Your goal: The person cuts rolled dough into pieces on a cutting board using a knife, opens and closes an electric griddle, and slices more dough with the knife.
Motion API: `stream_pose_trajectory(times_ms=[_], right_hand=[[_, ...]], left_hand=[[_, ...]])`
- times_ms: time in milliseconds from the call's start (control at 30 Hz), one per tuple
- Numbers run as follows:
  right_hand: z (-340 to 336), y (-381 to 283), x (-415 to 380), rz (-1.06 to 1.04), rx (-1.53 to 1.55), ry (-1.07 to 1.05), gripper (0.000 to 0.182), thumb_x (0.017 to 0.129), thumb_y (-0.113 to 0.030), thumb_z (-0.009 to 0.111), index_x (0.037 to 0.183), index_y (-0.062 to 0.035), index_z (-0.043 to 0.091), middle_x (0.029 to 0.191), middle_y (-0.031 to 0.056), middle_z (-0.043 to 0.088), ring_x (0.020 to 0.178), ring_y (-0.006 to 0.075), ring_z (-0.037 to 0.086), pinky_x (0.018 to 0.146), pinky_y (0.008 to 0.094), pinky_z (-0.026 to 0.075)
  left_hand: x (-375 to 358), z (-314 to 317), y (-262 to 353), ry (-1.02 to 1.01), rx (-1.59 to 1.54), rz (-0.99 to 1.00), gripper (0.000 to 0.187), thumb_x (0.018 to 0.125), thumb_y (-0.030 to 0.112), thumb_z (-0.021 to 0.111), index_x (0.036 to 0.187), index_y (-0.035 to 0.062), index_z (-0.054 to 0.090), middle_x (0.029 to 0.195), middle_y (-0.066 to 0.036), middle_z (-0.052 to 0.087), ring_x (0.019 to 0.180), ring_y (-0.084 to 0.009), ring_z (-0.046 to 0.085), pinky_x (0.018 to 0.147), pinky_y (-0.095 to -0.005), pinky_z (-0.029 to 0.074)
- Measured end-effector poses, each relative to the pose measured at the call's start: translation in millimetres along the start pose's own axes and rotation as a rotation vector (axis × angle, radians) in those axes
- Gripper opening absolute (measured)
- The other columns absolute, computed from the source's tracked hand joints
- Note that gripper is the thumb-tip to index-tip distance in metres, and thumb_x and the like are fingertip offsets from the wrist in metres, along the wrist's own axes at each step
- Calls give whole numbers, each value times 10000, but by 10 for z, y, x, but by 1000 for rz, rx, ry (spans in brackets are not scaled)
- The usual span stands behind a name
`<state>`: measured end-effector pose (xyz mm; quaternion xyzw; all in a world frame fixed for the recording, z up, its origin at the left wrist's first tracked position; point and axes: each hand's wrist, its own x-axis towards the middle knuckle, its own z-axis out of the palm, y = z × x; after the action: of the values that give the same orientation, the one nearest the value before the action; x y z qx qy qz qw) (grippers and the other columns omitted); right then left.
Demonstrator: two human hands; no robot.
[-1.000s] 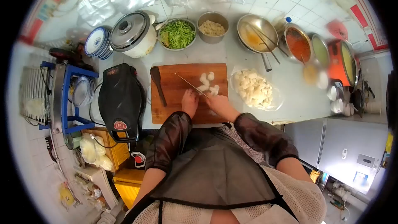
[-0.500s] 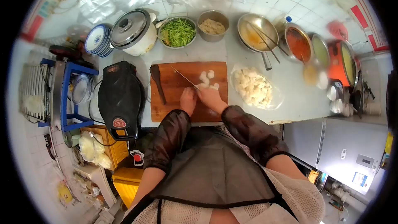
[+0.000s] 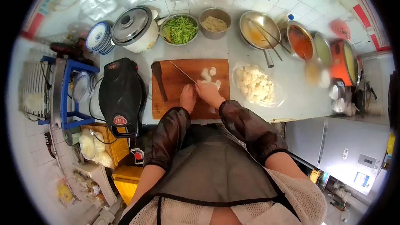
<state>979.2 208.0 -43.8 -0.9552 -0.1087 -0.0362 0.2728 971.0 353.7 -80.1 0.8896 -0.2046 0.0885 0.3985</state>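
Over the wooden cutting board [image 3: 177, 75], my right hand [image 3: 208, 93] is closed around a knife [image 3: 181, 71]. Its thin blade points away to the upper left. My left hand [image 3: 188, 97] is curled just left of it, fingertips close to the knife's near end; whatever those fingers hold is hidden. Several small white pieces [image 3: 206, 75] lie on the board beyond and right of my right hand. A dark wooden paddle-like tool [image 3: 158, 81] rests along the board's left side. Right of the board, many similar pale pieces [image 3: 255, 85] are heaped on a clear plastic bag [image 3: 279, 98].
A black electric griddle [image 3: 121, 91] stands left of the board. Along the back are a rice cooker [image 3: 132, 29], shredded greens [image 3: 180, 30], a metal pot [image 3: 215, 34] and a pan [image 3: 260, 31] with chopsticks. A red sauce bowl [image 3: 300, 41] sits farther right.
The knife has swung slightly, its tip now a little farther left and away from me. Both hands stay close together, and the view has shifted slightly.
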Motion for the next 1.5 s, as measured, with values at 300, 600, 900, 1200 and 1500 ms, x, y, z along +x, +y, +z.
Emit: stream_pose_trajectory(times_ms=[300, 600, 900, 1200, 1500], right_hand=[[-459, 36, -430, 86, -103, -304, 212, 937, -281, 493, 978, -82, 553, 675, 161, 649, 623, 372, 642, 536, 490, 491], [-347, 81, -275, 95, -53, -211, 216, 951, -282, 468, 990, -81, 539, 695, 178, 647, 643, 377, 645, 553, 486, 494], [125, -146, -47, 73, 33, -75, 189, 955, -241, 459, 978, -67, 530, 732, 174, 635, 675, 386, 636, 588, 501, 491], [-476, 322, -917, 181, -2, -218, 220, 954, -296, 489, 965, -90, 565, 655, 182, 628, 624, 378, 631, 568, 503, 491], [-630, 337, -620, 117, -92, -161, 222, 963, -281, 480, 980, -67, 538, 620, 166, 615, 583, 378, 617, 542, 500, 477]], left_hand=[[-42, 117, -53, 21, 59, -57, 106, 797, -21, 620, 897, -24, 584, 1004, -185, 554, 967, -399, 524, 805, -440, 461], [-19, 19, -29, -18, 72, -54, 147, 772, -41, 596, 916, -26, 572, 967, -191, 541, 944, -405, 521, 782, -463, 448], [-139, 53, 45, 54, 41, -75, 193, 772, -22, 610, 960, -19, 565, 1008, -195, 541, 998, -402, 510, 834, -462, 437], [40, -313, 185, -115, 141, -214, 246, 760, -15, 616, 997, 5, 557, 1030, -176, 526, 1015, -388, 488, 879, -460, 402], [87, -61, 181, -139, 85, 85, 167, 798, -5, 652, 944, 12, 573, 976, -166, 532, 962, -368, 531, 794, -435, 462]])
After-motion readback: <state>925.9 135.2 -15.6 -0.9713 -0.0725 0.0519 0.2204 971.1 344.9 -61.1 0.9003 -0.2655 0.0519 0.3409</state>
